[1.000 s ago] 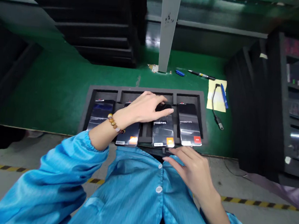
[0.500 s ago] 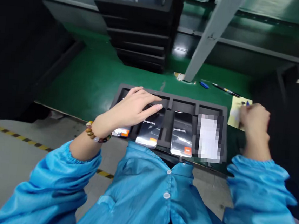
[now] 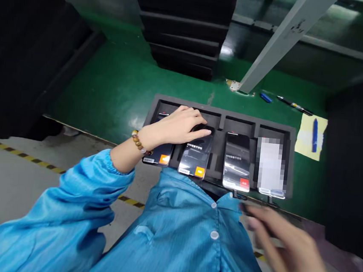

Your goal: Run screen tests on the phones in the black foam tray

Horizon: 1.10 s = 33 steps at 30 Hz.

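A black foam tray [image 3: 222, 114] on the green bench holds several phones side by side. My left hand [image 3: 178, 125] lies over the tray's left part, fingers stretched flat across the top of the second phone [image 3: 195, 156] and partly covering the first phone [image 3: 160, 157]. The third phone [image 3: 237, 160] and the fourth phone [image 3: 270, 166] lie uncovered. My right hand [image 3: 286, 244] is motion-blurred just in front of the tray's near edge. Its fingers pinch a thin dark thing that looks like the black cable [image 3: 244, 208].
A yellow note [image 3: 306, 139] with a blue pen [image 3: 315, 128] lies right of the tray. A black pen [image 3: 293, 105] and a blue cap [image 3: 265, 97] sit by a grey post [image 3: 280, 38]. Stacked black trays [image 3: 184, 38] stand at the back.
My right hand came back from the yellow note to the tray's near edge, and the black cable is gone from the note. My left hand shifted slightly right on the phones.
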Tool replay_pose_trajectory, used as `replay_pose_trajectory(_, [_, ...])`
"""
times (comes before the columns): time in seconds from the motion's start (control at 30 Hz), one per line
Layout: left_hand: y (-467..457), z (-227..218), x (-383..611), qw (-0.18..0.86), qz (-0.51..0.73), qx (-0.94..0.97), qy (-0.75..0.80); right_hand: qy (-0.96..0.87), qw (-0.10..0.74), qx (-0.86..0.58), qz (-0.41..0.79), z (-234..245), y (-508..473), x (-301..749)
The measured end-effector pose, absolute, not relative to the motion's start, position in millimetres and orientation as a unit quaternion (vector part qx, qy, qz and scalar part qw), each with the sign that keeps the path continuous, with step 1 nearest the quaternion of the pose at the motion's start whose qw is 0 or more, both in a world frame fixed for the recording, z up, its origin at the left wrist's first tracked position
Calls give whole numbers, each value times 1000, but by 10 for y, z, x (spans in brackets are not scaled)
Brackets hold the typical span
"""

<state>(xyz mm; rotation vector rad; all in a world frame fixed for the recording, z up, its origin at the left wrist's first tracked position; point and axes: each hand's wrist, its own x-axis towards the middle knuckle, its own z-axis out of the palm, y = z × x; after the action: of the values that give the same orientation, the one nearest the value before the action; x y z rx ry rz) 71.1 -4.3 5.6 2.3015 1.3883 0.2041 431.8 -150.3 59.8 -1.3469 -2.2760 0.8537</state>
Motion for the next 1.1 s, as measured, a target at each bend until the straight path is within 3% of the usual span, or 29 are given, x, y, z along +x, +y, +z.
replay_pose_trajectory(0.1, [-8,18,709,233,81,827,506,-838,164,-375,360,337,-1512,3602])
replay_pose_trajectory(0.27, [2,-13,683,231,94,831,497,-893,131,-346,257,-26,-1446,3209])
replay_pose_trajectory(0.63, [9,-51,663,236,116,831,490,-892,112,-368,240,-101,-1478,3216])
replay_pose_trajectory(1.0, [-18,-25,706,238,118,824,500,-865,164,-411,236,-92,-1587,3179])
replay_pose_trajectory(1.1, [-56,28,641,241,123,820,505,-859,231,-414,195,94,-1238,3460])
